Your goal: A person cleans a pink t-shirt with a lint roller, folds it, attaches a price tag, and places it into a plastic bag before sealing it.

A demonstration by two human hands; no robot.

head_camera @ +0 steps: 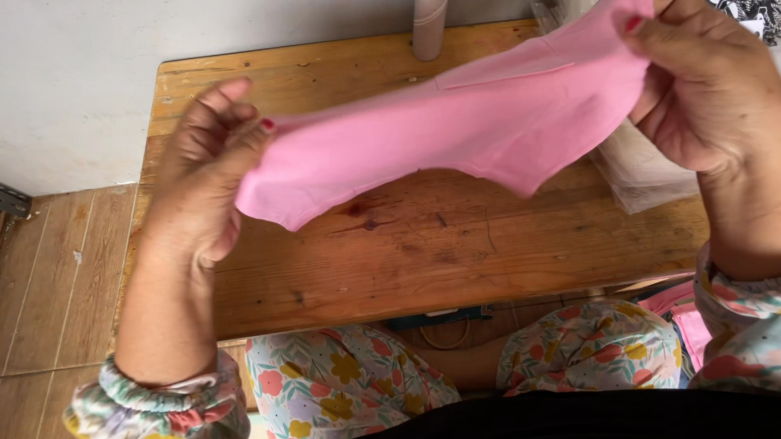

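**Pink cloth stretched between two hands**

The left hand (197, 181) pinches the left end of a pink cloth (457, 131) between thumb and curled fingers; the right hand (713, 87) clamps the far right corner the same way, higher up. The cloth hangs in the air above the wooden table (410, 254), touching nothing else. It looks light, thin and soft, sagging along its lower edge, so it probably stretches easily and holds no shape; edges and corners seem the surest places to grip. A cardboard tube (430, 14) stands at the far edge, clear plastic bags (642, 175) lie right
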